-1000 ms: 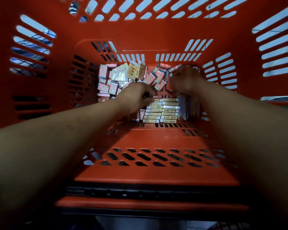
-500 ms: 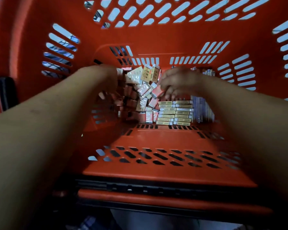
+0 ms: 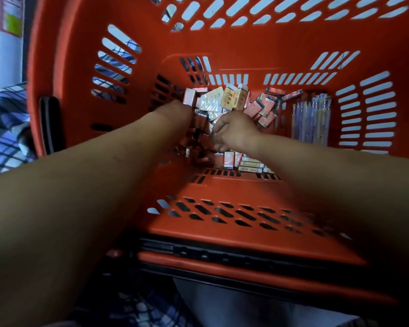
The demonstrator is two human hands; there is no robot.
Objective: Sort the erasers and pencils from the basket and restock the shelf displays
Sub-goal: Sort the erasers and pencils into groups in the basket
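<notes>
Reaching into erasers [image 3: 232, 98], right hand [image 3: 235, 133] curls; left hand's [image 3: 177, 113] fingers hidden.

One basket [image 3: 222, 43], one left hand [image 3: 178, 113], one right hand [image 3: 235, 132], one pencil bundle [image 3: 312, 119], erasers [image 3: 232, 99] beyond counting.

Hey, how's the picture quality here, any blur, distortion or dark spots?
Head view: the wide lens bows the basket walls; the forearms near the lens are dim and soft; daylight glows through the side slots; erasers and pencils read fairly sharp.
</notes>
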